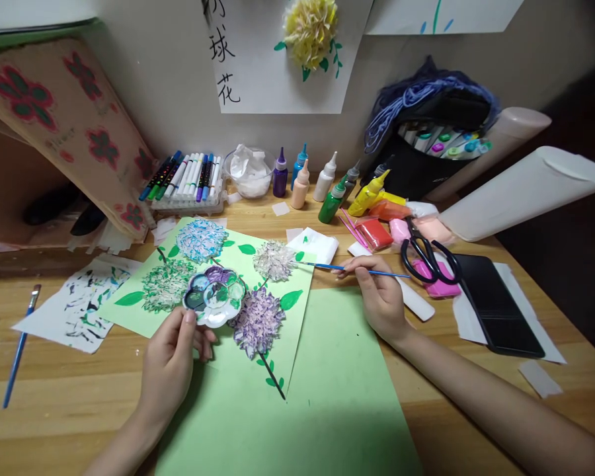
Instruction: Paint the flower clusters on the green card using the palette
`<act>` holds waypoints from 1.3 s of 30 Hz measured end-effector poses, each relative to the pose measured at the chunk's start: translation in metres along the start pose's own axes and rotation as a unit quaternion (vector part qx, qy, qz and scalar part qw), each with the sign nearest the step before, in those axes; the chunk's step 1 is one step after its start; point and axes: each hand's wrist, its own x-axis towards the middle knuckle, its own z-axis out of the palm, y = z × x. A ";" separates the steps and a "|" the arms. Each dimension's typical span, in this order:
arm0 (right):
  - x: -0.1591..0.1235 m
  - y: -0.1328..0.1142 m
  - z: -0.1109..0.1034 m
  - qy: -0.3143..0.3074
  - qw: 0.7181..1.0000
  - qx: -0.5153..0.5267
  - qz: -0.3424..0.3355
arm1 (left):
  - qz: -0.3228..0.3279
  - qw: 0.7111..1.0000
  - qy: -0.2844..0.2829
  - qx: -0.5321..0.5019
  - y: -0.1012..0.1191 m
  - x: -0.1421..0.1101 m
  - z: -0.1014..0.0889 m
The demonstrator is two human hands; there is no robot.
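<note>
My left hand [171, 360] grips the rim of a white flower-shaped paint palette [213, 318], its wells smeared with green, purple and dark paint. In my right hand [379, 301] is a thin blue paintbrush [330, 266]. The brush tip touches, or hovers right by, the edge of a greyish-white ruffled flower [272, 260]. That flower sits on a light green sheet [233, 238] with a blue flower [201, 239], a green flower [164, 285] and a purple flower [258, 322]. The palette hides part of the sheet between them. Painted green leaves [291, 299] and dark stems surround the flowers.
Paint bottles [331, 201] stand along the wall beside a bowl of tissue [249, 173] and a marker box [188, 180]. Scissors [429, 254], clay packets [375, 233] and a phone [493, 304] lie right. Another brush [20, 350] and a paint-stained paper [82, 304] lie left.
</note>
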 end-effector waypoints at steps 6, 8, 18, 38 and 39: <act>-0.001 0.001 0.000 -0.011 1.000 -0.004 0.008 | 0.005 1.000 -0.005 0.004 -0.002 0.000 0.001; -0.001 0.001 -0.001 -0.007 1.000 -0.003 0.012 | 0.007 1.000 -0.008 0.002 -0.002 0.000 0.001; -0.001 0.001 -0.002 0.008 1.000 0.006 0.015 | -0.001 1.000 -0.008 0.001 -0.002 0.001 0.001; -0.001 0.003 -0.002 0.051 0.998 -0.008 0.024 | -0.002 1.000 -0.005 0.004 0.001 0.001 0.002; -0.001 0.002 -0.002 0.061 0.998 -0.007 0.018 | -0.002 1.000 -0.006 0.005 0.001 0.001 0.002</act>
